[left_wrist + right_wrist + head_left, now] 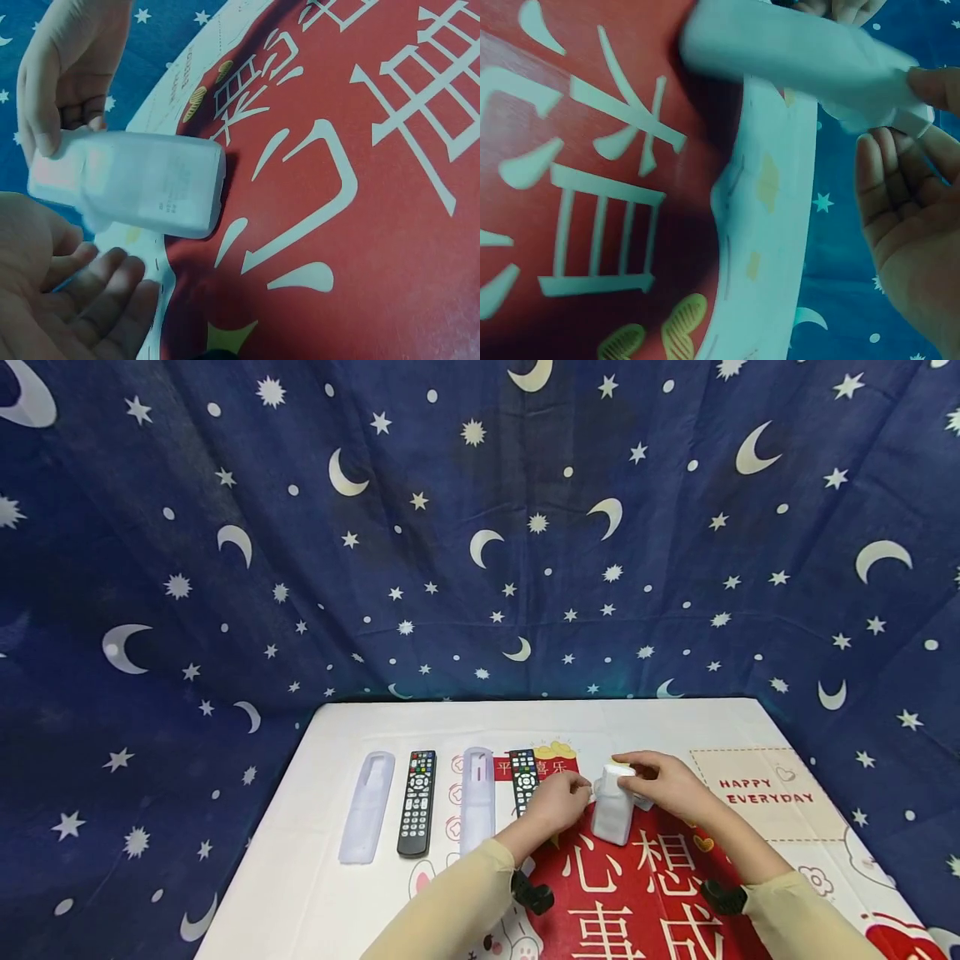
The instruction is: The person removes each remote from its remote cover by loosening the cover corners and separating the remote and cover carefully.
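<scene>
A white remote control [612, 818] in a cloudy translucent cover is tilted over the red print, small print on its broad face in the left wrist view. My right hand [667, 785] pinches its far end between thumb and fingers. Part of the cover [96, 214] bulges out at the side near that end. My left hand [557, 802] is beside the remote with loosely bent fingers and holds nothing; in the left wrist view its fingertips [139, 289] are just below the remote. Close to the left hand lies a black remote [522, 772], its lower end hidden behind the hand.
To the left, a second black remote [417, 803] lies between two flat translucent covers, an outer cover [367, 808] and an inner cover [477, 797]. The white printed tablecloth [315, 793] ends at the back against a dark blue curtain [450, 610] with moons and stars.
</scene>
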`<state>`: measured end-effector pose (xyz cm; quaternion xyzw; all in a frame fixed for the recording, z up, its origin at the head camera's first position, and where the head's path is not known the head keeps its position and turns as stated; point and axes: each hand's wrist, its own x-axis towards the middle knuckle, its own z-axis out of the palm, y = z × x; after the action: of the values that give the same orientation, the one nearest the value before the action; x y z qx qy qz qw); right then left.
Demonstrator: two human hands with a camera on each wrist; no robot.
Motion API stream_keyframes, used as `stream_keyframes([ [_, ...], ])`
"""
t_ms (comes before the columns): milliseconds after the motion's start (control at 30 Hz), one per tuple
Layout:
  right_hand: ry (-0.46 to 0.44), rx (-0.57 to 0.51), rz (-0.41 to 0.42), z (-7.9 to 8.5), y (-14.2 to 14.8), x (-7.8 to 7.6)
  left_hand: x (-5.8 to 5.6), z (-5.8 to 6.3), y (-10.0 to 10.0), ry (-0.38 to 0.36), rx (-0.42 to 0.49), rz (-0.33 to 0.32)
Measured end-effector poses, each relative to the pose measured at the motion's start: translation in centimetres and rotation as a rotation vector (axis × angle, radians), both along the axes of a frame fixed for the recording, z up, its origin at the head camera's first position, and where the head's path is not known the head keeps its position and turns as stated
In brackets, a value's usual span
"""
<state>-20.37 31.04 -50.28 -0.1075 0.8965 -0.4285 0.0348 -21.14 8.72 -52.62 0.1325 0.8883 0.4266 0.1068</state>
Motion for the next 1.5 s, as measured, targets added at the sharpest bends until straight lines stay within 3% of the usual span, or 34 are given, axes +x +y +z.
stream_keyframes([
  [100,-0.008,0.064,0.03,0.2,0.0,-0.5,0.0,0.0,-0.4,0.058,-0.001,0.013],
  [233,-0.072,0.062,0.034,0.3,-0.1,-1.1,0.1,-0.2,-0.7,0.141,0.033,0.005],
  [500,-0.235,0.001,-0.091,0.4,-0.9,-1.6,0.8,-0.5,-0.3,0.247,0.089,-0.048],
  [700,-0.286,0.016,-0.182,-0.1,-1.5,-1.8,1.2,-0.3,0.4,0.31,0.095,-0.06],
  [1000,-0.298,0.001,-0.248,-0.7,-2.4,-2.2,0.4,-0.6,0.9,0.443,0.027,-0.05],
  [1200,-0.281,-0.02,-0.272,-1.1,-2.7,-2.4,0.0,-0.5,0.9,0.541,-0.088,-0.055],
  [1333,-0.273,-0.048,-0.275,-1.3,-2.7,-2.4,0.0,-0.4,0.7,0.607,-0.174,-0.111],
  [1500,-0.269,-0.074,-0.269,-1.5,-2.6,-2.6,0.8,-0.8,-0.3,0.634,-0.249,-0.214],
])
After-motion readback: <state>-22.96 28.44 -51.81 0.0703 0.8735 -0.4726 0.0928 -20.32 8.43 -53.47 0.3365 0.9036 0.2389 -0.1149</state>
